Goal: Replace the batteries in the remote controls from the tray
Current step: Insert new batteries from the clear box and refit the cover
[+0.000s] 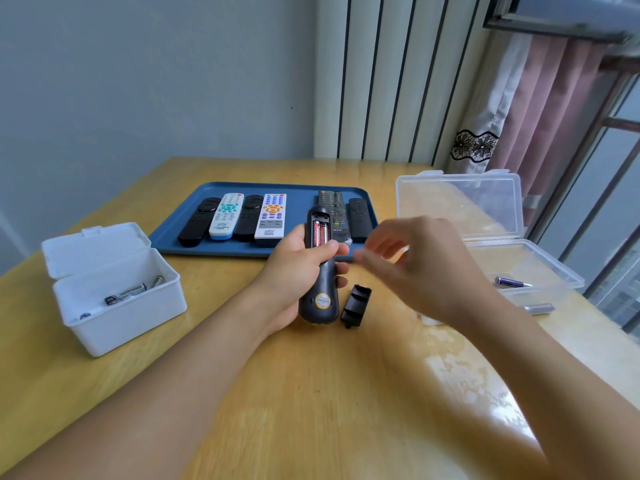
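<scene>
The left hand point(298, 268) is gripping a dark remote point(318, 271) around its middle, fingers curled round its far side and thumb lying along the near edge, holding it back side up over the tabletop point(311, 393). The remote's battery bay is lying open just above the fingers, and two red batteries point(320, 233) are sitting side by side in it. A round yellow sticker is showing on the remote's lower end, below the hand.

The right hand point(415, 261) is hovering just to the right of the left hand, blurred, with its fingers loosely spread and pointing toward the remote; it is not holding anything that can be made out.

Just below and to the right of the left hand's fingers, the black battery cover point(356, 305) is lying on the tabletop beside the remote's lower end, inner side up.

Beyond the left hand, a blue tray point(173, 233) is carrying six more remotes in a row: black, white with teal buttons, black, white with orange buttons, then a gap, then two dark ones.

Well to the left of the left hand, a white box point(121, 306) is standing with its lid raised and a few batteries lying inside. To the right of the right hand, a clear plastic box point(540, 271) is standing open with a purple battery point(512, 282) in it, and a silver battery point(538, 309) is lying by its near edge.
</scene>
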The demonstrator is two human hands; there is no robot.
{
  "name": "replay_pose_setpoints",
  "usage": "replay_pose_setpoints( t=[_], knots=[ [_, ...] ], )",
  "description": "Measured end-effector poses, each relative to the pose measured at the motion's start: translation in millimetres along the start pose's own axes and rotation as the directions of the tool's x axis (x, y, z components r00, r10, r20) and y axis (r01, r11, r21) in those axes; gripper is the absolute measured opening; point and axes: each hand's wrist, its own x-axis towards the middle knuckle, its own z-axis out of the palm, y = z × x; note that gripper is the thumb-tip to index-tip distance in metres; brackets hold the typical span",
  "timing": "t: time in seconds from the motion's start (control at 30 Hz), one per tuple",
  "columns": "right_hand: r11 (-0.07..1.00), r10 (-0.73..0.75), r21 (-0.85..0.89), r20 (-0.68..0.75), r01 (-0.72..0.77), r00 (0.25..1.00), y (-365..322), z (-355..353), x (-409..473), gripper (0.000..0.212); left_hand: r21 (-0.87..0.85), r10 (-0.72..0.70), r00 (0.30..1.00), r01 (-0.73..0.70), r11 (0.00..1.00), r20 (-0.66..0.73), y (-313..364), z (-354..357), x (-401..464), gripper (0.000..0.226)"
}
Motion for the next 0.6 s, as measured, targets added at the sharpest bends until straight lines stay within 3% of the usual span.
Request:
replay_pose_setpoints(
  t=[0.07,0.13,0.27,0.37,0.6],
  knots=[
    [0.972,-0.003,-0.227,0.214,0.053,0.977,-3.8,4.5,-4.5,0.044,0.017,-0.018,0.999,0.018,1.000,-0.028,-1.2,-1.4,1.7,0.015],
    [0.931,0.030,-0.352,0.331,0.094,0.943,-9.1,5.3,-6.5,0.054,0.005,-0.024,0.999,0.024,1.000,-0.036,-1.1,-2.7,2.5,0.014],
    [0.889,-0.033,-0.403,0.416,0.216,0.909,-10.9,6.7,-7.9,0.063,-0.010,-0.055,0.998,0.055,0.998,-0.024,0.5,-2.1,1.9,0.015],
    [0.850,0.013,-0.464,0.490,0.248,0.872,-9.3,7.8,-8.1,0.064,-0.030,-0.072,0.997,0.072,0.997,-0.001,1.1,0.5,0.2,0.015],
    [0.859,-0.016,-0.437,0.500,0.268,0.866,-6.2,7.8,-6.1,0.034,-0.005,-0.056,0.998,0.057,0.998,0.040,-2.4,1.2,-1.1,0.016]
  ],
)
